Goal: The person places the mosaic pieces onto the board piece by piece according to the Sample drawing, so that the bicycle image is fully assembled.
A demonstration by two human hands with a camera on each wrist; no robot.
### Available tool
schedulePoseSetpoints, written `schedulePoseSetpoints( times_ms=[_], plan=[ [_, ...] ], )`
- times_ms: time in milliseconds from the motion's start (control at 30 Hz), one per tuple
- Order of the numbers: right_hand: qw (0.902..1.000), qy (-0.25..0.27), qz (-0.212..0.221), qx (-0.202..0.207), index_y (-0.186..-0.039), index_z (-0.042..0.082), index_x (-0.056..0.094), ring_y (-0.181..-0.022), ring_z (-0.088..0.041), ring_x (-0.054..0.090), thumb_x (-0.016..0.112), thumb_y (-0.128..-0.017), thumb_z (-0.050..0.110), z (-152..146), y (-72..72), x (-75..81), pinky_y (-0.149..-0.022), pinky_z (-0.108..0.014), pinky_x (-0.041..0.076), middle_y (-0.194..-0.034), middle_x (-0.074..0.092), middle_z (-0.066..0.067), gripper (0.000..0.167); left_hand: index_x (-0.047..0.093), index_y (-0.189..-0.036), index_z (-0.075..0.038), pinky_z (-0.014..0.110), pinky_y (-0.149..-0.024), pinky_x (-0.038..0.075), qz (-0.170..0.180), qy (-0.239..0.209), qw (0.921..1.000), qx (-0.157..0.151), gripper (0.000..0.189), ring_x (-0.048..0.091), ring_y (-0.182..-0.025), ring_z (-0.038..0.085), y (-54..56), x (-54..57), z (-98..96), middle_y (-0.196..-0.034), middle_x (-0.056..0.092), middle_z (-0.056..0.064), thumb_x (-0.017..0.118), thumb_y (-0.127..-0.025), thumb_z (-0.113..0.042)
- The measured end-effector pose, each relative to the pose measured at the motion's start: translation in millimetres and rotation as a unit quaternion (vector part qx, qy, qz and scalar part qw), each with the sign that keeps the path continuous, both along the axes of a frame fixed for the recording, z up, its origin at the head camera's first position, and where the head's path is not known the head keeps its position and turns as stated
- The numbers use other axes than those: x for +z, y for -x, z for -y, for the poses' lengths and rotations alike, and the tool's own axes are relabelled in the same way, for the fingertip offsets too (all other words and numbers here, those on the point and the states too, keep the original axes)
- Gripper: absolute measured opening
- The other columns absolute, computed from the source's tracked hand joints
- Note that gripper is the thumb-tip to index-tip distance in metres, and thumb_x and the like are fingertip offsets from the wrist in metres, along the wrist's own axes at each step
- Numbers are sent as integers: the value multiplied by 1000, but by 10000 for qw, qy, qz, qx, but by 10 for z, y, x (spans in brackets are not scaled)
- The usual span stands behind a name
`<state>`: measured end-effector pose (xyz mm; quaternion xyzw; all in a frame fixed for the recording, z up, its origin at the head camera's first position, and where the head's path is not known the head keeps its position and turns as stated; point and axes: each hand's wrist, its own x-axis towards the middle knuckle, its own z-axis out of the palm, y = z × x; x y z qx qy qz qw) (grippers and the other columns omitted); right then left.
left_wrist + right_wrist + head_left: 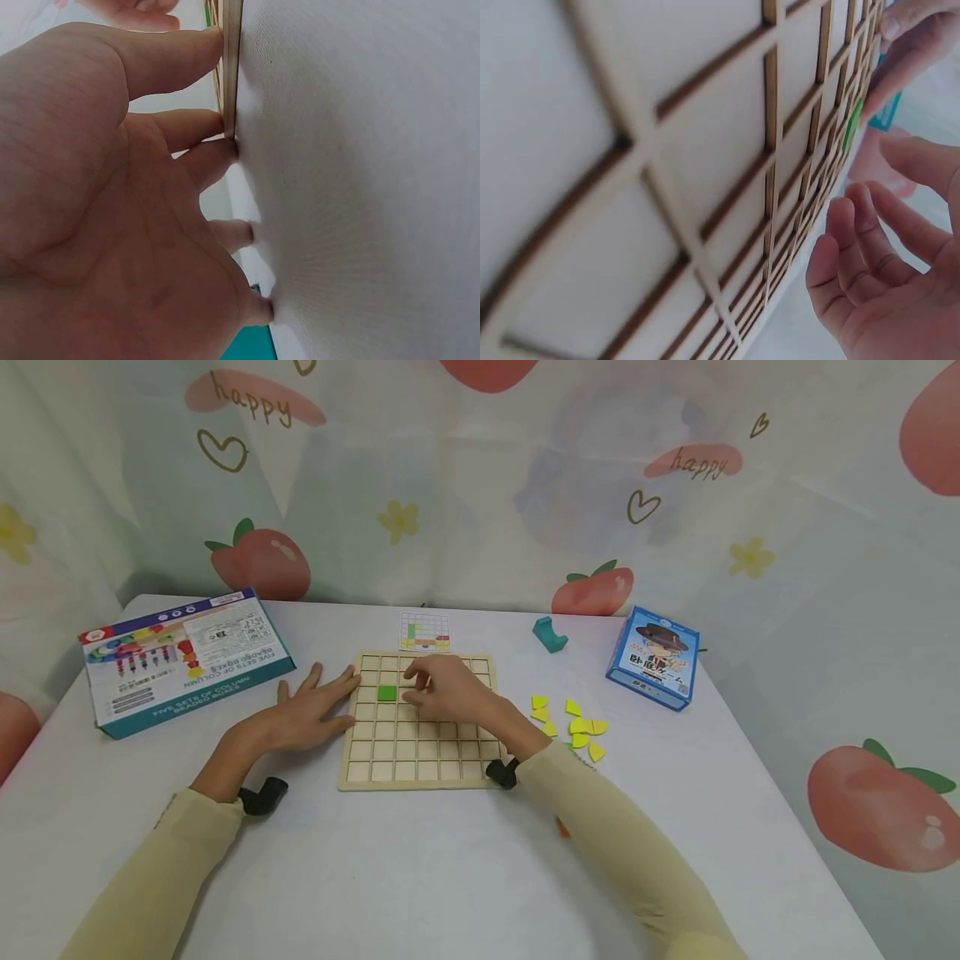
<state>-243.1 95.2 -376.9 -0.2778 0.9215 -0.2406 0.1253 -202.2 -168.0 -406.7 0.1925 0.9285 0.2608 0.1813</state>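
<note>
A wooden grid board lies on the white table, with one green square tile in a cell towards its upper left. Beside the board's left edge, my left hand has its fingers spread. The left wrist view shows that hand's thumb and some fingertips touching the board's side edge, while other fingertips rest on the cloth. My right hand hovers over the board just right of the green tile. Its fingers bend loosely, with a gap between thumb and fingers and nothing held, as the right wrist view shows.
A small printed grid card lies behind the board. Several yellow pieces are scattered to the right, near my right forearm, which partly covers an orange piece. Further out are a teal block, a blue box and a large box.
</note>
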Motion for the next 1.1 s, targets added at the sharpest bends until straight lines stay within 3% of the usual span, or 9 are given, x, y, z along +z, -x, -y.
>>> schedulePoseSetpoints(
  times_ms=[333, 767, 1100],
  plan=[
    [9998, 82, 43, -191, -131, 7, 70, -86, -18, 64, 70, -103, 27, -198, -11, 102, -77, -27, 53, -104, 72, -5, 35, 24, -169, -8, 91, -113, -11, -84, -77, 9999, -19, 73, -10, -161, 59, -1, 3, -8, -178, 12, 20, 57, -108, -32],
    [9992, 167, -150, -331, -132, 4, 69, -89, -20, 64, 72, -102, 26, -445, -115, 169, -78, -27, 54, -103, 72, -7, 37, 23, -169, -9, 90, -114, -12, -53, -87, 9999, -1, 73, -11, -161, 59, 1, -23, -1, -179, 11, 19, 56, -108, -31],
    [9986, 71, -410, -321, -129, 4, 70, -87, -17, 64, 72, -102, 24, -833, -239, 153, -74, -27, 54, -99, 72, -6, 34, 21, -170, -11, 90, -114, -12, -61, -27, 10000, -7, 73, -12, -162, 57, 3, -32, -1, -179, 10, 17, 56, -109, -32]
  ],
)
